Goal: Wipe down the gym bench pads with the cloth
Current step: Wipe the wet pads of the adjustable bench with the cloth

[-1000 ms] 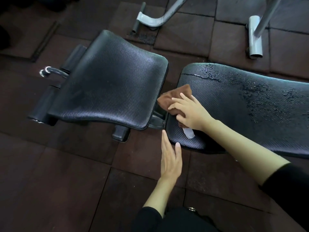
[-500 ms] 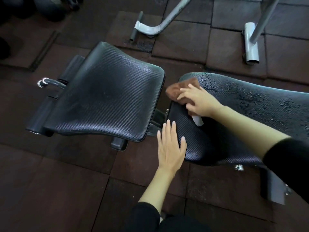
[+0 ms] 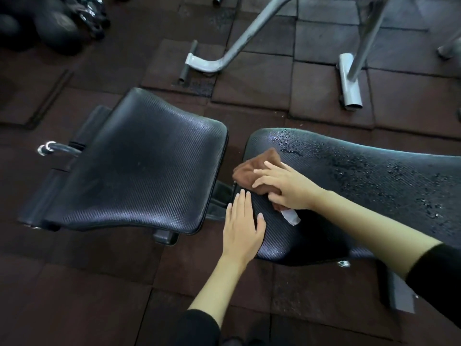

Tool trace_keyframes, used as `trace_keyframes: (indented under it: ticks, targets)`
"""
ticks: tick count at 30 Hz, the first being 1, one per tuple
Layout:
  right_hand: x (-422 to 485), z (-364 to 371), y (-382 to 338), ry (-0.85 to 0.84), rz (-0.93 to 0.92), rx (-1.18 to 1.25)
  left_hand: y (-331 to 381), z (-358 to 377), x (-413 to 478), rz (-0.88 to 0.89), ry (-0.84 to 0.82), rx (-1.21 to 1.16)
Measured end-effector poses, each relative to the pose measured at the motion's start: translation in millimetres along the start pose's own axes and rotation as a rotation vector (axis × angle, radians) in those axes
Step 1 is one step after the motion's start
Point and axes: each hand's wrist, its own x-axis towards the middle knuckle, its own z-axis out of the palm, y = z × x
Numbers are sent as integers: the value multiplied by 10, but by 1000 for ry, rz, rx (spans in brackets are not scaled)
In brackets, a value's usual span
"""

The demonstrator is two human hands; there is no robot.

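Gym floor (image 3: 74, 283) of dark rubber tiles, grey metal frame (image 3: 249, 36) at the far side, dumbbells (image 3: 57, 23) in the far left corner. Two black textured pads: seat pad (image 3: 139, 166) on the left, back pad (image 3: 374, 186) on the right, with a narrow gap between them.

Progress: early to mid, by my read. The seat pad looks dry and matte, no drops visible, so likely done or never sprayed; can't tell which. The back pad carries many droplets (image 3: 349, 171) across its far edge and right part, unwiped. Only its near left corner looks clear of drops. Most of the back pad is left to do.

Cloth (image 3: 252, 168), brown, bunched, lies on the back pad's left end, near the edge by the gap; a white tag (image 3: 290, 217) sticks out from under the palm.

Right hand (image 3: 287, 188): palm down on the cloth, fingers (image 3: 264, 174) spread and slightly curled, pressing it flat to the pad rather than pinching it. Forearm crosses the pad from the right, black sleeve at the elbow.

Left hand (image 3: 243, 228): flat, open, holds nothing, resting on the back pad's near left corner, fingers together pointing away, apparently bracing.
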Motion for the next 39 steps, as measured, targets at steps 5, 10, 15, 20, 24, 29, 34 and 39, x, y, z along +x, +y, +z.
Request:
trace_keyframes:
  ticks: [5,10,15,20,24,29,34,39]
  targets:
    - [340,-172,197,37,85,12,42,-16,262,52,-59,20]
    - [635,-359,223,236,314,28,61,26,439,66,-79,6]
    - [521,-247,133,277,328,-26,63,61,393,64,-81,23]
    - [183,-127,288,153,262,-11,76,60,408,47,-93,47]
    - [45,-239,453,281,473,14,76,27,423,67,-114,70]
    - [-217,-230,546,391,766,66,113,47,454,64,-92,85]
    - [-221,-107,419,441,766,-2,199,48,670,82,-102,67]
    - [-56,-115,450,378,669,-9,229,78,825,50,-72,46]
